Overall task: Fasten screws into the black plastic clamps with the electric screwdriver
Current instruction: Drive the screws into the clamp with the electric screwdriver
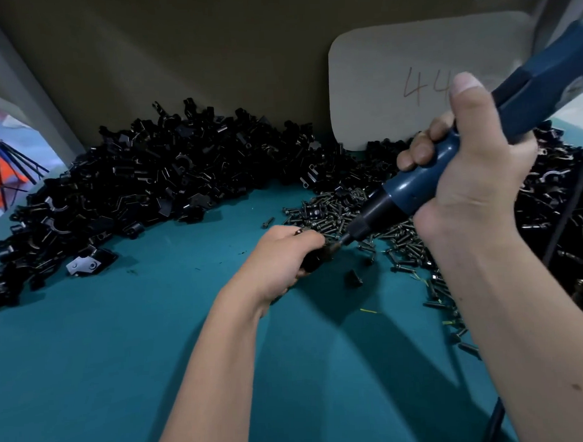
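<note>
Driving a screw. A black clamp [313, 258] is gripped in the left hand [281, 254] just above the counter [123, 359]; the electric screwdriver [424, 183] is clasped by the right hand [474, 181]. The bit should be kept in line with the screw, under steady pressure.

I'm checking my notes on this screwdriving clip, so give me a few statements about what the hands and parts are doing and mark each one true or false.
1. The right hand grips the blue electric screwdriver. True.
2. The left hand lies flat and empty on the mat. False: it holds a black clamp at the screwdriver's tip.
3. Loose screws lie in a heap beyond the left hand. True.
4. The big pile of black clamps sits in a bin. False: it lies loose on the teal mat.
5. The card at the back is blank. False: it shows handwritten digits, "44".
</note>
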Tool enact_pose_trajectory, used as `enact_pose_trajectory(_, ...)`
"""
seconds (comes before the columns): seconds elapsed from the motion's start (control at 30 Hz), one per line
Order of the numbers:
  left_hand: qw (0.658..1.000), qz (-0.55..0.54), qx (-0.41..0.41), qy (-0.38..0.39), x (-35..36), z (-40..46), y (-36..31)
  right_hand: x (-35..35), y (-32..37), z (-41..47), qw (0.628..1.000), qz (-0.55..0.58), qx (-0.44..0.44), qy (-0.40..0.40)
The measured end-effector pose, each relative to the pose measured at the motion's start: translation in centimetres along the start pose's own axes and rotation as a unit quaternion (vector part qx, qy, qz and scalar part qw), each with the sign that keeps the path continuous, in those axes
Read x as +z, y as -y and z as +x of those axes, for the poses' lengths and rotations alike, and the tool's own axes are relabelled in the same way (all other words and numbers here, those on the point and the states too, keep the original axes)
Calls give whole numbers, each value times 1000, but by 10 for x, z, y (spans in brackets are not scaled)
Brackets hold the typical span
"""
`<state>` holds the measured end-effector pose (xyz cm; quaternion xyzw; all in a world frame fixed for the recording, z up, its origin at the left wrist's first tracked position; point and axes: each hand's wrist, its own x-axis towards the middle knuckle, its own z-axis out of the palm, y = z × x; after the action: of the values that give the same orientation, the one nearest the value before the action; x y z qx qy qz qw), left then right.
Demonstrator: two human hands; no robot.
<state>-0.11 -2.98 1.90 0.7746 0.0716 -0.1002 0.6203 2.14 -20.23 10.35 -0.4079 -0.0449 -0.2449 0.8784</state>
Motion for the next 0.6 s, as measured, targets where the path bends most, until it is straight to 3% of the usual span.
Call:
enact_pose_trajectory(0.13, 983, 66, 122, -120, 2, 2, 1, 6, -2, 1, 997, -1, -16, -75)
enact_pose_trajectory(0.37, 896, 211, 266, -288, 12, -3, 3, -6, -11, 14, 966, 39, 56, -249)
enact_pose_trajectory(0.43, 888, 223, 263, -305, 18, -2, 4, -10, -12, 17, 970, 36, 11, -238)
enact_pose_trajectory(0.53, 902, 164, 178, -356, 8, 4, 10, -18, -5, 22, 987, -25, -120, -105)
enact_pose_trajectory(0.6, 901, 94, 158, -392, -4, 8, 13, -15, -6, 22, 981, -49, -176, -66)
